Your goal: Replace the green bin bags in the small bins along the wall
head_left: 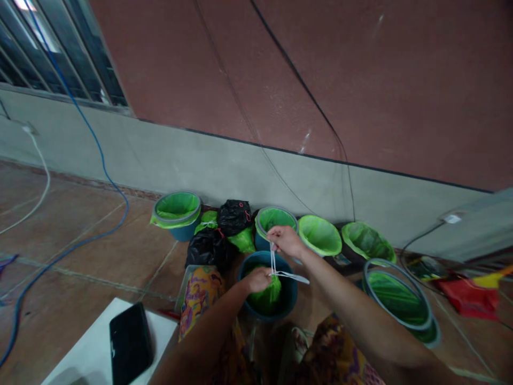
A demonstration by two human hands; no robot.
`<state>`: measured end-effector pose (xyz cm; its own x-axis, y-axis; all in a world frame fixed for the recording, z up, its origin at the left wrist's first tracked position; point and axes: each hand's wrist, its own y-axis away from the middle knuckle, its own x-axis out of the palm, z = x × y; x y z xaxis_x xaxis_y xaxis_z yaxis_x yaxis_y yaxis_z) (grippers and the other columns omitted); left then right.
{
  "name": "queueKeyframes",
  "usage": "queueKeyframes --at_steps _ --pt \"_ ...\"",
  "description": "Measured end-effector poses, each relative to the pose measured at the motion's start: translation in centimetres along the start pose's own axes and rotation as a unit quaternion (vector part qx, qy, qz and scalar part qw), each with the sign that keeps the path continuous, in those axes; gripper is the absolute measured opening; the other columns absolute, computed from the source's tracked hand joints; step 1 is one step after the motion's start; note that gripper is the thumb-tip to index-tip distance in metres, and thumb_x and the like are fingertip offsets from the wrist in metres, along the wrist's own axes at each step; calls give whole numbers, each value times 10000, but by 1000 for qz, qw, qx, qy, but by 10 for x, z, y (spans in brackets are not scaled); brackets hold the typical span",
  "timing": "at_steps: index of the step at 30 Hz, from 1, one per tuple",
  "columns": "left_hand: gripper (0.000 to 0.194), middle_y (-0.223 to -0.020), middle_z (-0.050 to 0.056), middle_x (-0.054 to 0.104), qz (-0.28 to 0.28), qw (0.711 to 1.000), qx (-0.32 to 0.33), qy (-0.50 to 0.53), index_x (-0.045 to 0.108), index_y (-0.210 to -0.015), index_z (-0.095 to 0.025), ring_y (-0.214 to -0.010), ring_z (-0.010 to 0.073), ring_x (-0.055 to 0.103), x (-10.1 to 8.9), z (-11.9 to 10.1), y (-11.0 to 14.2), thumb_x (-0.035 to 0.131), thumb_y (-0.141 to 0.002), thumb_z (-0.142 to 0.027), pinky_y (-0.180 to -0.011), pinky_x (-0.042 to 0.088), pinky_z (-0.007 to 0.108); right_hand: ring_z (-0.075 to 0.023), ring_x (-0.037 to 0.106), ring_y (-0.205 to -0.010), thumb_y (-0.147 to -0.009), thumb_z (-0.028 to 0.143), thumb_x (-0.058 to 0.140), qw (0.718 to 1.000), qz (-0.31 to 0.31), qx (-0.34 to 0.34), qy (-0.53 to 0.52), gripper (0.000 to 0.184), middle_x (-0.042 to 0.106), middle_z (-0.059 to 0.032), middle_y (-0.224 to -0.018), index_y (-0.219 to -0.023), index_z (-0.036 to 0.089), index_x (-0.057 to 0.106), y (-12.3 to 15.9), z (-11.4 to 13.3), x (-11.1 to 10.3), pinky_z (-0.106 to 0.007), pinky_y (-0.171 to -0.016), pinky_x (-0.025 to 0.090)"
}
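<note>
In front of me stands a teal bucket [292,299] with a green plastic bag [269,295] gathered up inside it. My left hand [258,280] is closed at the bag's neck, where white drawstrings [294,277] come out. Higher up and a little to the right, my right hand [284,239] pinches a loop of the white drawstring and holds it upward. One loose end of the string sticks out to the right. The bag's lower part sits down in the bucket.
Lined bins [176,209] stand along the wall, with tied black bags [208,248] among them. A bin with a loose grey ring [401,294] is at right, near a red dustpan [460,294]. A phone [130,342] lies on a white surface [92,342]. A blue cable [100,155] crosses the floor.
</note>
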<state>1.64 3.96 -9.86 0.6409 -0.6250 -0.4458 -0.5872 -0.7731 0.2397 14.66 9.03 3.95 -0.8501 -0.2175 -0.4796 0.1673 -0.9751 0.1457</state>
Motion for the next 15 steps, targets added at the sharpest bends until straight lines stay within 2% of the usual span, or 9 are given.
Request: queueKeyframes --at_steps 2,5,8,11,15 --pt "267 -726 13 636 -3 1000 15 -22 726 -1030 -181 -650 150 531 2 -3 4 554 -851 -278 -693 425 270 -99 537 -430 -712 287 693 995 -21 29 -95 119 593 34 -484 -722 181 639 -6 -2 6 -203 -448 426" --pt "253 -753 25 662 -28 998 19 -57 734 -925 -190 -704 169 574 6 -7 7 587 -836 -376 -711 428 270 -94 562 -473 -621 288 766 980 -32 30 -196 196 613 34 -530 -723 179 638 -10 -2 17 -209 -480 465" --pt "319 -749 48 674 -68 996 9 -54 729 -788 -182 -758 188 597 8 -8 7 511 -886 -394 -778 435 293 -111 625 -583 -593 313 782 967 -38 19 -250 279 662 18 -649 -807 178 662 -11 -4 25 -234 -570 507" --pt "379 -697 63 656 -89 996 -13 -26 724 -739 -165 -746 194 598 8 -5 5 436 -918 -335 -786 434 316 -131 643 -653 -632 329 742 975 -79 4 -208 294 675 9 -703 -871 177 663 -9 -21 26 -257 -639 513" --pt "412 -572 33 559 -89 995 -38 -4 732 -753 -142 -595 163 529 7 1 2 422 -925 -351 -639 402 300 -178 665 -786 -842 367 514 986 -164 12 -12 260 713 -39 -823 -952 187 667 5 -63 19 -318 -751 533"
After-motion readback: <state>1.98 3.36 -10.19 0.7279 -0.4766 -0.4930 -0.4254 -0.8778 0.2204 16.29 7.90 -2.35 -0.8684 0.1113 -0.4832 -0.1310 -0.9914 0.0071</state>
